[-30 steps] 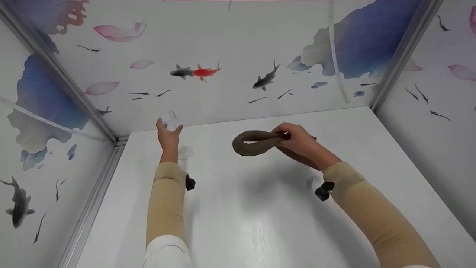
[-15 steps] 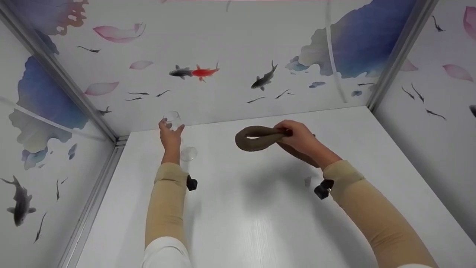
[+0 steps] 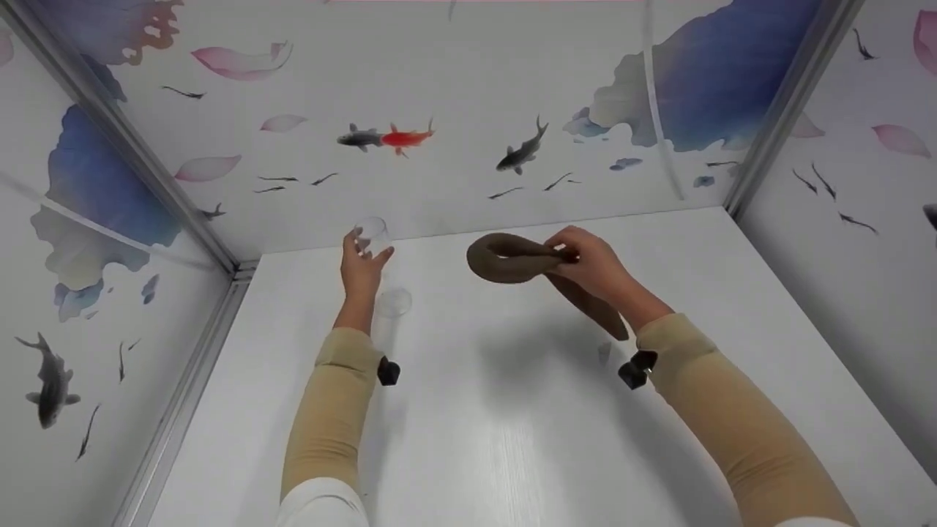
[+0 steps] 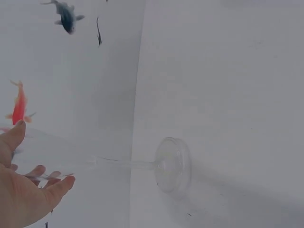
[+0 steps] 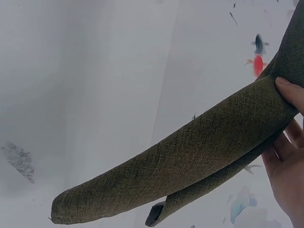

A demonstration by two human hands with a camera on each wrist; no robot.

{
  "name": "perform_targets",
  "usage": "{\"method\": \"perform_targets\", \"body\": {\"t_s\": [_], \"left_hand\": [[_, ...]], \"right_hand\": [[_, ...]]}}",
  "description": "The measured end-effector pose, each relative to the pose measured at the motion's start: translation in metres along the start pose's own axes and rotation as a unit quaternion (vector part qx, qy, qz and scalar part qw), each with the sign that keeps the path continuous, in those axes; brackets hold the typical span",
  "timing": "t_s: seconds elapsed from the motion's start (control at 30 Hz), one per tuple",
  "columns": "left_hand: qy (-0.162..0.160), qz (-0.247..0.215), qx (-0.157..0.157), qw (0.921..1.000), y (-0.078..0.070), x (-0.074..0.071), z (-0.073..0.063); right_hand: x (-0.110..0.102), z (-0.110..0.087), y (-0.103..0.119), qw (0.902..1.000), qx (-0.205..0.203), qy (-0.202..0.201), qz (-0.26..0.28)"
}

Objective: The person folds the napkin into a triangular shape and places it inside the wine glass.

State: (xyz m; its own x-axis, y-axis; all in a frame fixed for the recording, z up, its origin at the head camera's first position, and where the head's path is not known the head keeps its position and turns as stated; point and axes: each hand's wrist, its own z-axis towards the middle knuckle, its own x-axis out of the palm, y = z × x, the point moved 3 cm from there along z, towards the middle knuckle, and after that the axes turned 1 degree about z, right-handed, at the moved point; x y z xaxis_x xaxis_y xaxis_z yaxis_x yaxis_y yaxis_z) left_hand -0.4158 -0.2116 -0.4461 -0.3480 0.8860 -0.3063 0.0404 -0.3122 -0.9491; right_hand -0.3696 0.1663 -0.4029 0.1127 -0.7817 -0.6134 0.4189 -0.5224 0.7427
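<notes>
My left hand (image 3: 360, 277) grips the bowl of a clear wine glass (image 3: 373, 236) near the back edge of the table. In the left wrist view, the fingers and thumb lie around the bowl, while the stem and round foot (image 4: 172, 166) stretch to the right. To the right, my right hand (image 3: 596, 267) pinches a dark olive-brown cloth napkin (image 3: 505, 272) gathered at its middle. One end of it makes a loop pointing left. The other end hangs below the hand, and the right wrist view shows this woven tail (image 5: 199, 147) as two folded layers.
A small clear, textured object (image 3: 604, 353) lies on the white table (image 3: 454, 439) below the right hand. White panels printed with fish and petals stand at the back and both sides, joined by metal corner posts (image 3: 798, 95).
My left hand has moved right with the wine glass. The right hand has risen slightly with the napkin, and more of the napkin's hanging tail now shows.
</notes>
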Motion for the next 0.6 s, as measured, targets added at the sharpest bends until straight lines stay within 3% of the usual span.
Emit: {"method": "perform_targets", "body": {"t_s": [0.33, 0.6], "left_hand": [[0.050, -0.016, 0.001, 0.9986, -0.011, 0.020, -0.029], [0.070, -0.017, 0.013, 0.9973, -0.017, 0.031, -0.046]], "right_hand": [[-0.003, -0.003, -0.003, 0.9986, -0.010, -0.050, -0.014], [-0.003, -0.005, -0.006, 0.9984, 0.004, -0.056, -0.005]]}}
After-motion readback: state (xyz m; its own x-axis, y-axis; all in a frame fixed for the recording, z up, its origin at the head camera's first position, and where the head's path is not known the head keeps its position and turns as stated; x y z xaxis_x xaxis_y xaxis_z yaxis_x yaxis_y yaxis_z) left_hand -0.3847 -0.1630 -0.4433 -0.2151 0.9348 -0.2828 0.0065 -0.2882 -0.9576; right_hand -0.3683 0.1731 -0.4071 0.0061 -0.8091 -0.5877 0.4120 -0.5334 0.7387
